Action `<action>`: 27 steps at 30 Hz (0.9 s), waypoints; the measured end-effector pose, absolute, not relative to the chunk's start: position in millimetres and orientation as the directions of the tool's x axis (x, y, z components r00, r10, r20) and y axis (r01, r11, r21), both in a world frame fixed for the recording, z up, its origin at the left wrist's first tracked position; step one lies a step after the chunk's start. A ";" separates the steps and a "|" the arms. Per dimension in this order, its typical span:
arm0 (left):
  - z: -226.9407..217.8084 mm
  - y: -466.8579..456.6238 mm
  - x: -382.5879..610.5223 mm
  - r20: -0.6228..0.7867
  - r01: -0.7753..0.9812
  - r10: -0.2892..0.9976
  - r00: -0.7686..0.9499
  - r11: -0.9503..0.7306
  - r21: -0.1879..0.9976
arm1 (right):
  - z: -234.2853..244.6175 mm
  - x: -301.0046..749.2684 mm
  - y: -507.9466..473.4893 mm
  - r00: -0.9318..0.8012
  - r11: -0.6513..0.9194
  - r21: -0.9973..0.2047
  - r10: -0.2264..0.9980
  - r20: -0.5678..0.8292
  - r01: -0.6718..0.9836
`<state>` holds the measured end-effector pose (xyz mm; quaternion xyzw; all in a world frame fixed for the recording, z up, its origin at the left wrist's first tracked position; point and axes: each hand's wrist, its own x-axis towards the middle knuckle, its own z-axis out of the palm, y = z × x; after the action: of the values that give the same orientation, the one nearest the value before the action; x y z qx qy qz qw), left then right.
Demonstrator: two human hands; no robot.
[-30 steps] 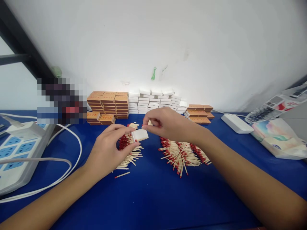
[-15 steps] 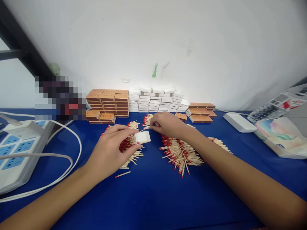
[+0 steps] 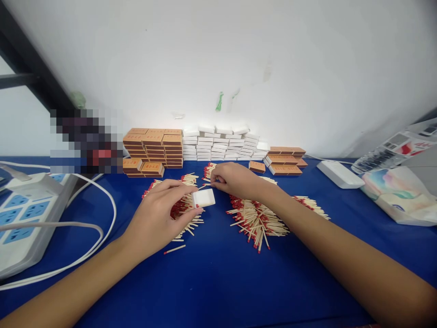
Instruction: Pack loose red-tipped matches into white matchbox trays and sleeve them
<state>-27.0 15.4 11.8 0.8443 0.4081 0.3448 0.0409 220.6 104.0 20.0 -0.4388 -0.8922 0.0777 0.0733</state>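
Note:
Between thumb and fingers, my left hand (image 3: 159,207) grips a small white matchbox tray (image 3: 205,197), tilted so its inside faces me; at least one red-headed match shows along its near side. Just beyond the tray, my right hand (image 3: 232,180) pinches a match (image 3: 205,185) at the fingertips. A pile of matches (image 3: 186,221) lies partly hidden behind my left hand. Below my right wrist spreads a larger match pile (image 3: 259,218). A smaller bunch (image 3: 209,171) lies behind my right fingers. One loose match (image 3: 175,249) rests apart on the blue tabletop (image 3: 211,282).
Orange matchboxes (image 3: 153,146) stand stacked against the wall, beside stacked white trays (image 3: 221,143) and a lower orange stack (image 3: 287,159). A power strip (image 3: 30,214) with white cables is at left. A white device (image 3: 340,174), tissue pack (image 3: 398,193) and plastic bottle (image 3: 375,155) sit at right.
My right hand has shifted slightly left and nearer to the tray, and the match at its fingertips shows more clearly. My left hand has barely moved; the tray's tilt has changed a little.

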 end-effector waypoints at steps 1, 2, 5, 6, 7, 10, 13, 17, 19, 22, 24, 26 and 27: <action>11.8 15.5 -27.1 0.551 0.661 0.715 0.430 -0.665 0.348 | 19.1 220.8 104.3 -0.604 0.601 -0.204 0.795 0.058 0.773; 11.8 15.6 -27.2 0.553 0.663 0.713 0.431 -0.666 0.342 | 18.6 221.0 104.4 -0.602 0.599 -0.201 0.797 0.054 0.775; 11.2 16.9 -27.7 0.573 0.682 0.705 0.418 -0.660 0.314 | 22.0 221.7 103.7 -0.600 0.595 -0.179 0.799 0.032 0.783; 10.9 17.6 -27.9 0.587 0.694 0.702 0.403 -0.652 0.304 | 25.2 222.1 103.0 -0.599 0.593 -0.174 0.800 0.019 0.786; 10.6 18.3 -28.1 0.598 0.709 0.704 0.383 -0.639 0.299 | 29.3 222.5 102.1 -0.595 0.587 -0.172 0.804 0.010 0.791; 9.8 20.8 -28.5 0.610 0.748 0.726 0.318 -0.588 0.309 | 42.7 224.3 99.1 -0.572 0.567 -0.199 0.819 0.034 0.800; 9.1 22.5 -28.8 0.602 0.756 0.741 0.297 -0.568 0.326 | 47.5 226.5 98.9 -0.592 0.586 -0.223 0.804 0.049 0.779; 8.5 22.7 -29.3 0.593 0.741 0.740 0.319 -0.584 0.331 | 36.5 228.5 103.5 -0.658 0.644 -0.223 0.753 0.014 0.732; 8.5 22.4 -29.4 0.593 0.740 0.738 0.322 -0.587 0.328 | 29.9 228.8 105.1 -0.672 0.654 -0.238 0.741 0.005 0.719; 8.6 22.2 -29.1 0.599 0.741 0.733 0.322 -0.589 0.323 | 25.0 228.3 104.4 -0.656 0.635 -0.238 0.755 -0.012 0.735; 8.6 22.3 -28.9 0.595 0.740 0.736 0.325 -0.589 0.325 | 25.6 227.8 103.0 -0.640 0.620 -0.218 0.767 -0.030 0.754; 8.5 22.6 -29.2 0.592 0.738 0.736 0.328 -0.591 0.326 | 29.3 227.8 101.9 -0.636 0.617 -0.196 0.770 -0.047 0.762; 8.5 22.6 -29.5 0.592 0.739 0.737 0.327 -0.590 0.326 | 32.3 228.0 101.5 -0.632 0.615 -0.185 0.773 -0.048 0.766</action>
<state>-29.5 22.6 8.5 0.8147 0.4528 0.3623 -0.0014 228.0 101.5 32.3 -0.4283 -0.8985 0.0945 0.0183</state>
